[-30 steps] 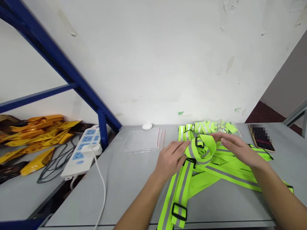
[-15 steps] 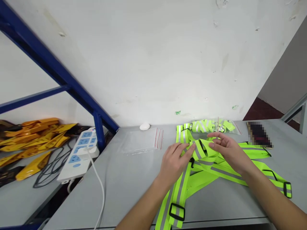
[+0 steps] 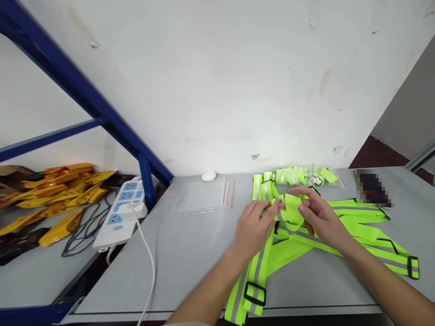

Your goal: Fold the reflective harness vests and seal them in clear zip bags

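Note:
Between my hands is a looped bundle of neon-yellow reflective strap [image 3: 292, 209] with a grey stripe. My left hand [image 3: 253, 225] is closed on the bundle's left side, thumb and fingers pressed against it. On the other side my right hand [image 3: 317, 215] grips the strap's folded edge with curved fingers; its fingertips are partly hidden. More reflective straps [image 3: 360, 226] lie spread beneath and to the right. Other strap lengths run toward the table's front edge, with a black slide buckle [image 3: 254, 294] on one. A second black buckle [image 3: 413, 267] lies at the far right.
Clear zip bags [image 3: 204, 195] with red seals lie left on the grey table [image 3: 183, 253]. Bagged straps [image 3: 326, 175] rest by the wall, near a phone [image 3: 373, 188]. A white round object [image 3: 209, 176], power strip [image 3: 118, 215], blue frame [image 3: 125, 136] and yellow items [image 3: 61, 194] are leftward.
The strap bundle has turned between my hands, and a plain yellow fold now faces up. My right fingers have curled further around it. The whole view has shifted slightly.

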A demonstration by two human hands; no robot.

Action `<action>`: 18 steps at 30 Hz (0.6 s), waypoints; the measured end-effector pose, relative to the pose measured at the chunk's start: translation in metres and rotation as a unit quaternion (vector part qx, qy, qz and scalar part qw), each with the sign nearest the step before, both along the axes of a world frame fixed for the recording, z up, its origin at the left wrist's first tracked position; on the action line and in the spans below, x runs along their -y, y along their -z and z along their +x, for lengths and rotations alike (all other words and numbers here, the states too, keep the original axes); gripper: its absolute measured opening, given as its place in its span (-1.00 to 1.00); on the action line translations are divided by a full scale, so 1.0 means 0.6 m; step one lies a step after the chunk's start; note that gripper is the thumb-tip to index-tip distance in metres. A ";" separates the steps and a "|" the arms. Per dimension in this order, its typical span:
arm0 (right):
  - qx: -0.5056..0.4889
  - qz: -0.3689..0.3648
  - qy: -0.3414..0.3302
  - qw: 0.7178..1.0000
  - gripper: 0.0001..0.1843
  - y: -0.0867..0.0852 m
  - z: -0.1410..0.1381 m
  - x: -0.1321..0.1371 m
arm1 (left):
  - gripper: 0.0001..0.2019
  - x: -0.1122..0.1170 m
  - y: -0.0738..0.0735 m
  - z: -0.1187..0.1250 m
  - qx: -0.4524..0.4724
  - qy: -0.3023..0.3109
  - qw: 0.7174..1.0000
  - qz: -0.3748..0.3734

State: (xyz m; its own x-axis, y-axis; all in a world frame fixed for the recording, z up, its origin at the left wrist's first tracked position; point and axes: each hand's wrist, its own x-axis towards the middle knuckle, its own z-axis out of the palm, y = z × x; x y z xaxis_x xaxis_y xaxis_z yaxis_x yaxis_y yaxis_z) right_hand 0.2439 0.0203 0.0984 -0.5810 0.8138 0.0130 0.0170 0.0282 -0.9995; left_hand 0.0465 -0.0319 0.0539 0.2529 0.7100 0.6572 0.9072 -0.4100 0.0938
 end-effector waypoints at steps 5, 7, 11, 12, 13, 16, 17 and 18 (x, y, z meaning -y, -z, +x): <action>-0.101 -0.075 -0.080 0.989 -0.50 0.001 0.016 -0.016 | -0.54 0.000 -0.004 -0.016 0.043 -0.019 0.999 0.000; -0.101 -0.075 -0.058 0.990 -0.50 0.005 0.016 -0.019 | -0.56 -0.001 -0.005 -0.021 0.078 -0.038 0.996 -0.004; -0.058 -0.068 -0.022 0.996 -0.46 0.015 0.006 -0.018 | -0.60 -0.001 -0.011 -0.027 0.203 -0.062 0.974 -0.072; -0.047 -0.062 -0.010 0.997 -0.42 0.019 0.003 -0.018 | -0.62 -0.001 -0.014 -0.028 0.233 -0.063 0.966 -0.093; -0.039 -0.051 0.005 0.998 -0.39 0.022 0.000 -0.018 | -0.64 -0.001 -0.017 -0.029 0.261 -0.062 0.957 -0.110; -0.017 0.013 0.035 0.999 -0.41 0.033 -0.007 -0.018 | -0.70 0.000 -0.027 -0.029 0.343 -0.037 0.928 -0.143; -0.002 0.047 0.039 0.998 -0.47 0.036 -0.008 -0.018 | -0.70 0.001 -0.029 -0.029 0.365 -0.024 0.918 -0.151; 0.020 0.089 0.042 0.995 -0.54 0.039 -0.010 -0.017 | -0.70 0.001 -0.029 -0.029 0.374 -0.015 0.914 -0.156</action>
State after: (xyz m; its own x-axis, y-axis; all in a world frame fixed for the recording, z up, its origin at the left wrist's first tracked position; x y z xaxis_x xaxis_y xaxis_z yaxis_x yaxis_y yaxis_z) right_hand 0.2382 0.0304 0.0752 -0.5134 0.8467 0.1397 0.0655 0.2011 -0.9774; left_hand 0.0293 -0.0325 0.0710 -0.2066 0.8919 0.4024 0.5515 -0.2335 0.8008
